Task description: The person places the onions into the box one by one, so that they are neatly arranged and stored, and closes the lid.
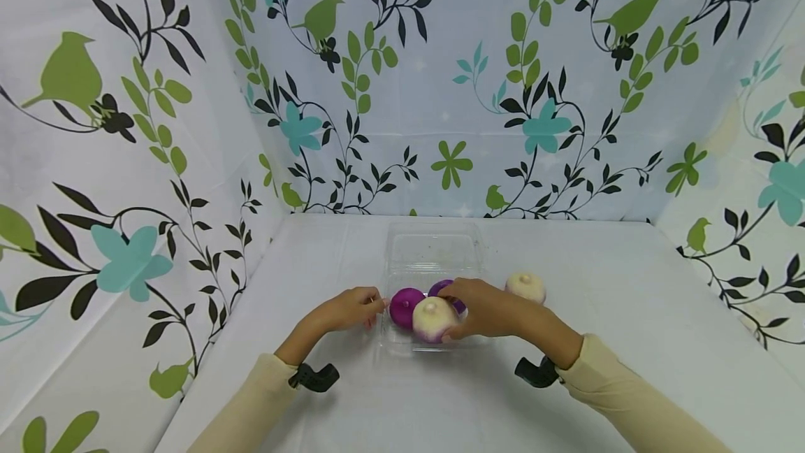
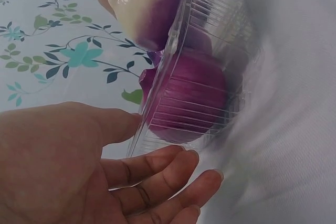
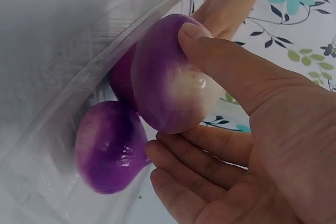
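My right hand (image 1: 487, 310) grips a white-and-purple onion (image 1: 434, 319) over the clear plastic container (image 1: 402, 346). Its thumb lies on one side of the onion and its fingers on the other, as the right wrist view shows. Inside the container, a magenta onion (image 2: 191, 95) sits at the left wall, and a purple onion (image 3: 111, 148) lies beside it, partly hidden by the right hand in the head view. At the container's left rim, my left hand (image 1: 352, 310) holds the edge lightly, thumb at the lip and fingers along the outer wall.
Another pale onion (image 1: 525, 287) lies on the white table (image 1: 604, 264), right of the container. The container's lid (image 1: 434, 243) is folded back toward the rear. Patterned cloth (image 1: 402, 110) hangs behind the table and along both sides.
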Motion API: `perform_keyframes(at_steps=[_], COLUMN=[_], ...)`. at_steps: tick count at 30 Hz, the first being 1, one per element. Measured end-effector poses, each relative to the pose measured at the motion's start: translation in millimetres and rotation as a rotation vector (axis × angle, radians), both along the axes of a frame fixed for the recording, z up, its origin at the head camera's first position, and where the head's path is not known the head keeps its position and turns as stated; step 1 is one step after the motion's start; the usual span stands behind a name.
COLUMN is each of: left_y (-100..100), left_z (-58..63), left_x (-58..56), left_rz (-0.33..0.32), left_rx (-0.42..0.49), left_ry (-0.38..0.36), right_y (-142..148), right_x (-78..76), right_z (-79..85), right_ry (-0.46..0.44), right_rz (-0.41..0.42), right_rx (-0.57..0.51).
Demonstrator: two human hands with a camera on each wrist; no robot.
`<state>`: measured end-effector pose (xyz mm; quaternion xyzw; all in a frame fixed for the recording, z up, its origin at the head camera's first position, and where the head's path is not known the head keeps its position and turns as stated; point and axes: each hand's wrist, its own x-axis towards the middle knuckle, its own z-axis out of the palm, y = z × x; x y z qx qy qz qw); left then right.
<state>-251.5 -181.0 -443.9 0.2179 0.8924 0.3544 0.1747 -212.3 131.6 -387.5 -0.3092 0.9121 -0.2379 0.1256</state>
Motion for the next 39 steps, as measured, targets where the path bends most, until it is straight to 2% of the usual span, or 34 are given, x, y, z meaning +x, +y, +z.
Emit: perform_keyframes(at_steps=[8,16,27,39], left_y=[0,2,2,0], left_z=[-2.4,-0.1,2.6,-0.8], left_x=[0.1,0.2,0.4,0.7], left_rz=[-0.006,-0.015,-0.014,-0.005], left_rx=[-0.006,-0.007,-0.011,0.001], left_ry=[0.0,0.005,0.015,0.007], right_y=[-17,-29,-45,-52], right_x=[-5.7,-9.2,-4.2,-2.2], right_z=[-0.8,-8.3,-12.0,-21.1], right_ry=[0.05,0.033,0.048,0.045], right_rz=[0.069,0.038,-0.012,-0.047], right_rx=[0.018,-0.008,-0.039,-0.06])
